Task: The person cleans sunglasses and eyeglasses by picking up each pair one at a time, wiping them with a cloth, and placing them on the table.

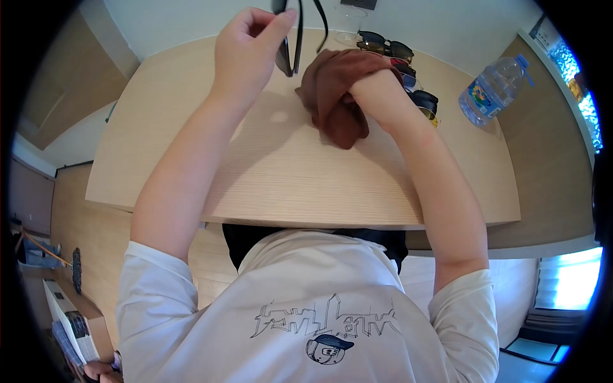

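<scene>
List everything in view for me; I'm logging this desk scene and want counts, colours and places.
dark glasses: one, black, held up over the table's far edge
cloth: one, brown, bunched above the table centre
row of sunglasses: about four, dark frames, some lenses tinted, far right behind the cloth
water bottle: one, clear with blue label, lying at the right edge
glass: one, clear, far edge
table: one, light wood
left hand: pinching the dark glasses
right hand: wrapped in the cloth
</scene>
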Tool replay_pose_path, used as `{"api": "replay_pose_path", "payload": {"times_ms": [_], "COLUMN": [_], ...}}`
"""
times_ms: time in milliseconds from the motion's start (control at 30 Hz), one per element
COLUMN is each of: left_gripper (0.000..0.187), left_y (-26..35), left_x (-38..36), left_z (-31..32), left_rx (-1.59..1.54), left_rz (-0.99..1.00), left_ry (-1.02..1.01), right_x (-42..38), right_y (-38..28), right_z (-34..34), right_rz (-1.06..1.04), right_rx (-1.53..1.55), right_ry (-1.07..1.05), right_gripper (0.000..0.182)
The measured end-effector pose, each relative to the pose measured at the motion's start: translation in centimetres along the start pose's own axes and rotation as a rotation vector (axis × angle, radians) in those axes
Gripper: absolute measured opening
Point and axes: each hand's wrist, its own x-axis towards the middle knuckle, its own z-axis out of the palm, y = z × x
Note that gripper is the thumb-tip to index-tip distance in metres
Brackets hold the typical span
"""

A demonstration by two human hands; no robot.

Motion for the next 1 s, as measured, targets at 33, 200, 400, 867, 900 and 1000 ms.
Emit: {"api": "replay_pose_path", "payload": {"times_ms": [33,200,400,867,900,1000], "left_gripper": [0.027,0.027,0.025,0.025,0.025,0.024], "left_y": [0.0,-0.2,0.3,-0.1,-0.1,0.2], "left_x": [0.2,0.2,-1.3,-2.0,-2.1,-2.2], "left_z": [-0.2,-0.2,0.9,1.6,1.6,1.6], "left_rx": [0.000,0.013,0.051,0.241,0.263,0.249], "left_rz": [0.028,0.057,-0.062,-0.046,0.000,-0.007], "left_ry": [0.027,0.003,-0.177,-0.283,-0.291,-0.306], "right_x": [0.0,0.3,0.9,-0.5,-0.4,-0.3], "right_y": [0.9,-2.9,-1.2,1.3,1.3,1.3], "right_z": [1.3,-1.3,3.4,2.2,2.0,1.7], "right_rz": [0.114,0.299,0.049,0.207,0.208,0.260], "right_rx": [0.486,1.590,0.834,0.426,0.425,0.305], "right_ry": [-0.014,-0.244,0.015,0.446,0.446,0.461], "right_gripper": [0.022,0.016,0.012,0.013,0.013,0.013]}}
